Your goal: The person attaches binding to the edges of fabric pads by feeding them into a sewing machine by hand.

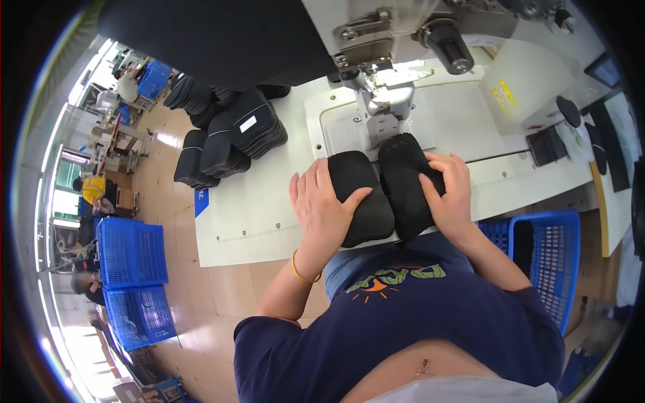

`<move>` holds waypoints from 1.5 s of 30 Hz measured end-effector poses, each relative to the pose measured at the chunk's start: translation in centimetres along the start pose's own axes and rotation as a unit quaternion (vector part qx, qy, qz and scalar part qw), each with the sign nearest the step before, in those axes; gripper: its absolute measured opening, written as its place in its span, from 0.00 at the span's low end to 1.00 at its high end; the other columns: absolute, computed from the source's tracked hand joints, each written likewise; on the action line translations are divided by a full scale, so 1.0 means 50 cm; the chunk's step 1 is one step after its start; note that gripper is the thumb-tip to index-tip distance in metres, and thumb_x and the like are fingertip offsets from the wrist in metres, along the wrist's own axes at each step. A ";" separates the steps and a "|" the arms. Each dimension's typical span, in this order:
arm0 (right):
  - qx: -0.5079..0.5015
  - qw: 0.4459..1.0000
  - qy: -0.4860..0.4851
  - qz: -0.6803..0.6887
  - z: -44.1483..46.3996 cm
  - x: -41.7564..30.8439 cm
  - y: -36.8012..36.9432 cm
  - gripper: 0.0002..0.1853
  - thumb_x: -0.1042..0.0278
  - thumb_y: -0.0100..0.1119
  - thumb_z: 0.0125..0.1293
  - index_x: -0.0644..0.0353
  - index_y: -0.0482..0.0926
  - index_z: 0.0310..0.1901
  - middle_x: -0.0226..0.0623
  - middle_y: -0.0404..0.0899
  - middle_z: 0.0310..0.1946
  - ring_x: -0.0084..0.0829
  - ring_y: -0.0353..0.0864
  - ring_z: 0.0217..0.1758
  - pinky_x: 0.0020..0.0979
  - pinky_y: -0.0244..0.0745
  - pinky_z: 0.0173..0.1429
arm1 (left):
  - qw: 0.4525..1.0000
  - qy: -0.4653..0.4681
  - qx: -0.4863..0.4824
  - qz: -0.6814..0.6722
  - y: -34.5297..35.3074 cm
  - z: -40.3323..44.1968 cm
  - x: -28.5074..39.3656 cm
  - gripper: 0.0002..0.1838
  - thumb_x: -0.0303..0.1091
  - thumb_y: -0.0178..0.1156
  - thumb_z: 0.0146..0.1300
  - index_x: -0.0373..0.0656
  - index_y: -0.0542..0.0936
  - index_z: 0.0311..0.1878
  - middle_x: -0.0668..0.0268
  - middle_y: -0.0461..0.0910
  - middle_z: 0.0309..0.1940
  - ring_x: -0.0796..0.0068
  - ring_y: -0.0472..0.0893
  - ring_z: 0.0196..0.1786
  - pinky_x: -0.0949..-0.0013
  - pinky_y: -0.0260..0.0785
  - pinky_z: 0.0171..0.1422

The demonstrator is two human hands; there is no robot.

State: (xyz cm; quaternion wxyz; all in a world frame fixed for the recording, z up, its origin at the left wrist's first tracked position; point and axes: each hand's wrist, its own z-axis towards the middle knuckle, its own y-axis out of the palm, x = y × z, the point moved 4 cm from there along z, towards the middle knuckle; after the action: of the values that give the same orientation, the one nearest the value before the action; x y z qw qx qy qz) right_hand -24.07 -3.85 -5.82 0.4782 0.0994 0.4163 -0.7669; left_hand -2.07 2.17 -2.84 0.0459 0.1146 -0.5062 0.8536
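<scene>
The left hand (321,207) lies over the outer side of the left black pad (371,215), thumb across its face and fingers extended. The right hand (451,195) rests bent over the outer side of the right black pad (405,191), fingertips and thumb on top. Neither is clenched; whether they grip from beneath I can't tell. Both pads sit side by side at the worktable's (259,208) near edge, just below the sewing machine's (386,111) working end, the right one reaching closer.

Their lower ends overhang the edge, so slack hands could let one slide into the lap. Uneven pressure could skew the pair, and fingers straying upward would be near the machine's mechanism.

Further left, stacked black pads (225,158) stand close together, one stack bearing a white label (248,123); a knock might topple them. Blue crates (134,252) wait on the floor beyond.
</scene>
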 end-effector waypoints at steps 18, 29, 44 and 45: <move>0.207 0.928 0.002 0.309 0.070 -0.039 -0.068 0.15 0.83 0.58 0.70 0.70 0.71 0.56 0.40 0.82 0.45 0.25 0.81 0.44 0.25 0.77 0.51 | 0.565 -0.287 -0.089 -0.768 -0.077 0.064 -0.018 0.15 0.16 0.65 0.61 0.34 0.82 0.52 0.57 0.86 0.45 0.67 0.87 0.45 0.64 0.82 0.54; -0.152 0.812 0.255 0.503 0.086 -0.104 -0.005 0.06 0.72 0.62 0.71 0.63 0.79 0.45 0.26 0.78 0.34 0.13 0.76 0.34 0.19 0.73 0.36 | 0.577 -0.233 -0.002 -0.783 -0.048 0.084 -0.001 0.12 0.18 0.64 0.65 0.37 0.82 0.51 0.60 0.86 0.46 0.69 0.87 0.45 0.67 0.82 0.53; -0.055 0.807 0.253 0.531 0.071 -0.105 0.004 0.07 0.77 0.63 0.70 0.66 0.77 0.46 0.33 0.83 0.35 0.19 0.84 0.34 0.21 0.80 0.39 | 0.601 -0.201 -0.007 -0.774 -0.038 0.099 -0.031 0.14 0.16 0.64 0.63 0.36 0.81 0.52 0.59 0.85 0.46 0.67 0.86 0.47 0.66 0.81 0.55; -0.038 0.798 0.259 0.543 0.074 -0.107 0.005 0.07 0.76 0.63 0.70 0.67 0.77 0.47 0.34 0.83 0.35 0.20 0.84 0.34 0.21 0.80 0.39 | 0.613 -0.199 -0.011 -0.765 -0.039 0.105 -0.034 0.14 0.16 0.63 0.64 0.36 0.81 0.53 0.59 0.85 0.47 0.66 0.87 0.48 0.65 0.82 0.56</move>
State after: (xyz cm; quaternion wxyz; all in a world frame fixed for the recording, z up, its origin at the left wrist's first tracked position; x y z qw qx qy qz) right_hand -20.19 -3.14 -0.65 0.6943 0.4853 0.4313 -0.3107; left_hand 0.75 -1.42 0.84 0.5813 0.6267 -0.2413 0.4594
